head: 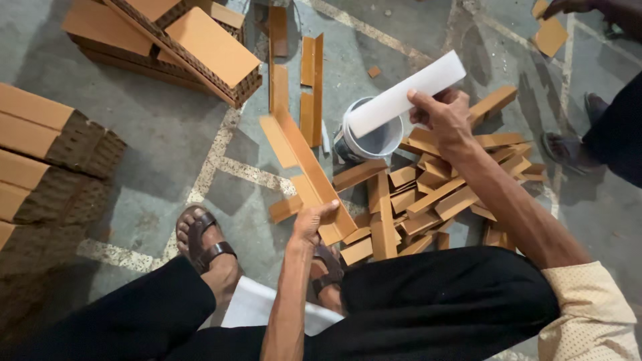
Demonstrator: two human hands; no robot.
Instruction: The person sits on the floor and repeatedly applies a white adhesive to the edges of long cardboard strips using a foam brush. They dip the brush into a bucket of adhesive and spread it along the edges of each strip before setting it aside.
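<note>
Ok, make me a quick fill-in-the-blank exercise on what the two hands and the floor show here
1. The right hand holds a flat ____ strip over the bucket.
2. The left hand grips a long L-shaped ____ corner piece.
3. The loose cardboard pieces lie heaped on the ____.

Missing words: white; cardboard; floor

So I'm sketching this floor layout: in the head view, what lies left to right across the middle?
Stacked orange blocks → sandalled foot → left hand holding a long angled orange strip → white bucket → right hand holding a white strip → another person's sandalled foot.
</note>
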